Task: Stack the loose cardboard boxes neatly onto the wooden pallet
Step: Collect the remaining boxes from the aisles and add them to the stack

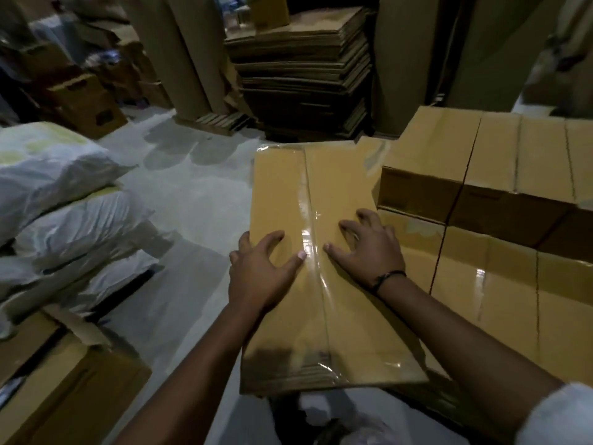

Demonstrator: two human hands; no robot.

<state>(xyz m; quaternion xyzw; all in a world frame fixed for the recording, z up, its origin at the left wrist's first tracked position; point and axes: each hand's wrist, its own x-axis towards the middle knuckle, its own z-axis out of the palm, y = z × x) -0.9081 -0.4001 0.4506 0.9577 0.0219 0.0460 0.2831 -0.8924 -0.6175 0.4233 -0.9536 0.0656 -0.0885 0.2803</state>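
around: white sacks (pixel 61 200) piled left, flattened cardboard stack (pixel 301 78) behind
box (pixel 317 252): taped top, touching the stacked boxes (pixel 500 200) on its right
left hand (pixel 260 268): fingers spread – flat on top, near left edge
right hand (pixel 369 248): splayed too – pressing beside the tape seam

pallet not visible under stacked boxes (pixel 500 220), stack cut by right edge, taped box (pixel 308 252) underside and near bottom hidden in shadow, white sacks (pixel 57 187) cut at left edge, far-left clutter (pixel 64 75) blurred, unreadable
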